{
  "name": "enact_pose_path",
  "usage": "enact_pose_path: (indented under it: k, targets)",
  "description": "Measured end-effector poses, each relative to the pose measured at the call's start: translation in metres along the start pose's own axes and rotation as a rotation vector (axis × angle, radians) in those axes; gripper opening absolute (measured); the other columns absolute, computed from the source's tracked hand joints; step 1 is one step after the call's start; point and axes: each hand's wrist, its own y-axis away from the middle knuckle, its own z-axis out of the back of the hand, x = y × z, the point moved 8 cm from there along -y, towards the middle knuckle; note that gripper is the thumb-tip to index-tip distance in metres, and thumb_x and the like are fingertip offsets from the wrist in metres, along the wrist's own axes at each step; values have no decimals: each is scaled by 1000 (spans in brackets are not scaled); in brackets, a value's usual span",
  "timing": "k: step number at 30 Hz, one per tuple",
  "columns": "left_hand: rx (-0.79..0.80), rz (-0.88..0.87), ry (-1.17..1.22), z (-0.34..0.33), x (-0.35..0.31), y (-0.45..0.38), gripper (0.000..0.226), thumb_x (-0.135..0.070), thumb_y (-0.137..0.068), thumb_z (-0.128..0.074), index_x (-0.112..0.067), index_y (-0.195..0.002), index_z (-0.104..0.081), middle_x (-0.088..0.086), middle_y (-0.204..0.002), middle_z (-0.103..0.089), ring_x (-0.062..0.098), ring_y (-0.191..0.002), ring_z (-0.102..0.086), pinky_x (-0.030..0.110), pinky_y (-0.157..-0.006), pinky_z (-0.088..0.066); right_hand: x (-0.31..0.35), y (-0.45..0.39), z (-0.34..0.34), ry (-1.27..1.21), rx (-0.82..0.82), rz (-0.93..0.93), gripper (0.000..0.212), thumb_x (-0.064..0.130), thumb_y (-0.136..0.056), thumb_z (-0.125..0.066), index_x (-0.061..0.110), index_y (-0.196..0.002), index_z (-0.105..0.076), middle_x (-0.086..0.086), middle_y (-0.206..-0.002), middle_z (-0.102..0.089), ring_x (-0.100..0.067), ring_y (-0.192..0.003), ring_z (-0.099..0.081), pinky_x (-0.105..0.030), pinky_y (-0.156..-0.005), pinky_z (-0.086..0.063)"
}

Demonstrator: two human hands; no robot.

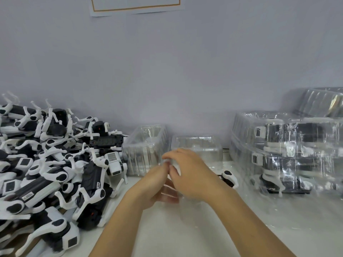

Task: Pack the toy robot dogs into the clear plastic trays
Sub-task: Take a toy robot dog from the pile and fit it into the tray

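A big heap of black-and-white toy robot dogs (48, 164) fills the left of the table. At the centre both my hands hold one clear plastic tray (169, 193) above the table. My left hand (154, 186) grips its near left side, and my right hand (191, 173) curls over its top edge. Behind my right hand lies a single toy dog (229, 178), mostly hidden. Two empty clear trays (146, 151) (198, 145) stand behind my hands.
Stacked clear trays with packed dogs (289, 151) stand at the right, with more empty trays (319, 102) on top by the wall. The white table (185, 234) runs to a grey wall; a framed paper (135, 4) hangs above.
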Motion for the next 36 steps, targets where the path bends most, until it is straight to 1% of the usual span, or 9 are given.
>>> enact_pose_path:
  k: [3,5,9,12,14,20,27,32,36]
  targets:
    - [57,25,185,-4,5,-1,54,-46,-107,-28,-10,-121,-64,23,-113,-70,34,-82,-72,45,-66,-61,0,3,-12,-5,35,15,38,24,-97,-44,36,-132,-49,10,-126,-58,-15,-121,-44,-41,-104,-33]
    - [73,63,249,-3,9,-1,51,-43,-106,-31,-5,-120,-64,20,-97,-73,32,-73,-72,42,-61,-59,-5,7,-22,28,82,-10,41,26,-96,-45,42,-134,-41,11,-123,-59,-15,-120,-43,-39,-96,-29]
    - [-48,74,98,10,14,-4,39,-36,-100,-43,-5,-96,-68,10,-70,-71,23,-56,-69,35,-58,-58,-12,10,-28,151,106,-47,51,21,-89,-49,41,-135,-41,11,-111,-55,-15,-119,-38,-40,-93,-28]
    - [-112,49,-46,15,15,-9,34,-34,-95,-48,-9,-101,-70,5,-77,-76,19,-66,-72,37,-74,-62,-15,9,-24,194,97,-77,47,17,-86,-51,38,-128,-48,13,-104,-51,-16,-119,-36,-40,-90,-27]
    - [-123,51,-87,17,16,-12,32,-32,-93,-51,-10,-106,-70,7,-86,-77,20,-72,-74,34,-70,-60,-17,10,-22,246,117,-89,44,19,-86,-53,38,-126,-50,14,-100,-45,-17,-120,-33,-39,-88,-26]
    - [-187,37,-138,21,10,-7,23,-24,-93,-52,-14,-103,-71,6,-91,-76,21,-72,-71,30,-65,-56,-35,12,-18,325,224,-179,46,20,-88,-54,35,-130,-55,8,-119,-51,-19,-128,-28,-39,-98,-27]
    - [-207,20,-163,21,9,-5,22,-25,-97,-50,-15,-103,-68,8,-97,-76,20,-70,-69,31,-68,-56,-64,16,-1,255,254,-292,53,11,-82,-52,41,-125,-57,14,-100,-42,-15,-125,-30,-35,-93,-23]
    - [-203,18,-164,21,8,-4,20,-25,-97,-51,-16,-102,-68,8,-96,-76,18,-68,-68,30,-65,-55,-86,24,17,204,282,-382,61,3,-81,-45,46,-124,-55,18,-97,-45,-13,-130,-26,-36,-110,-26]
    - [-201,14,-169,21,8,-3,20,-26,-97,-52,-16,-102,-68,8,-96,-75,17,-67,-68,29,-63,-54,-103,32,33,205,291,-446,64,0,-81,-41,48,-121,-54,23,-91,-38,-14,-126,-32,-35,-108,-31]
